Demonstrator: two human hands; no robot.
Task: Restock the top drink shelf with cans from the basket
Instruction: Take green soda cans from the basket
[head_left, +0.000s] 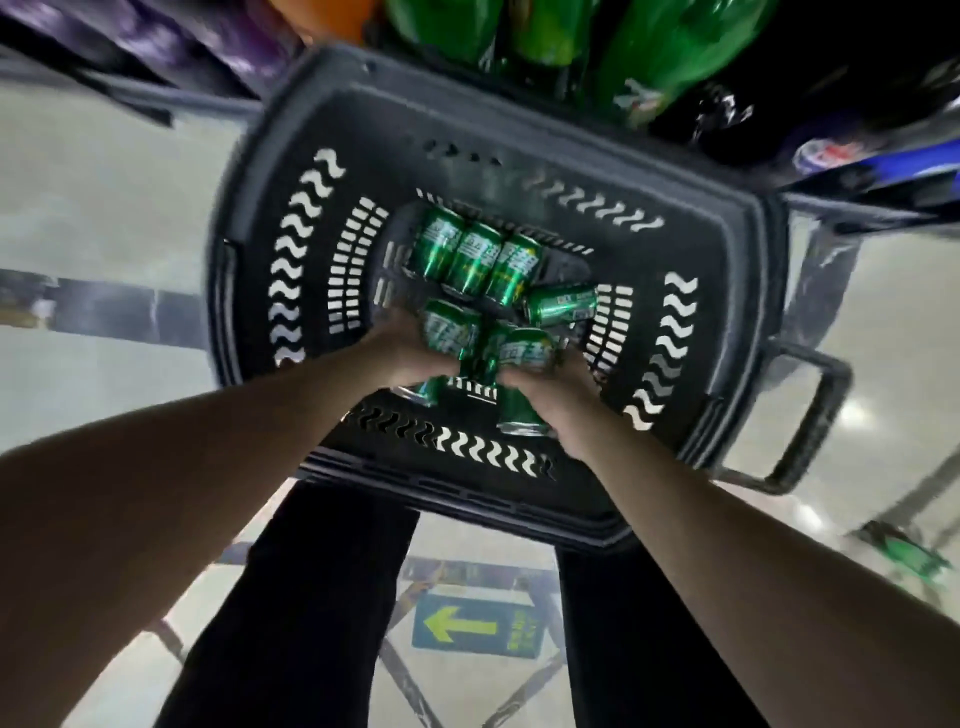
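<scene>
A dark grey plastic basket (519, 124) stands on the floor below me with several green cans lying in it. Three cans (475, 260) lie side by side at the far end, and one can (561, 305) lies crosswise to their right. My left hand (400, 348) reaches into the basket and grips a green can (448, 332). My right hand (558, 400) grips another green can (524, 358), and further green cans show under both hands. The image is blurred, so the fingers are hard to make out.
Large green drink bottles (665, 57) and a blue-labelled bottle (831, 156) stand on a low shelf beyond the basket. The basket's handle (810, 415) sticks out to the right. My dark-trousered legs (311, 597) stand on a pale floor with a yellow arrow sign (475, 626).
</scene>
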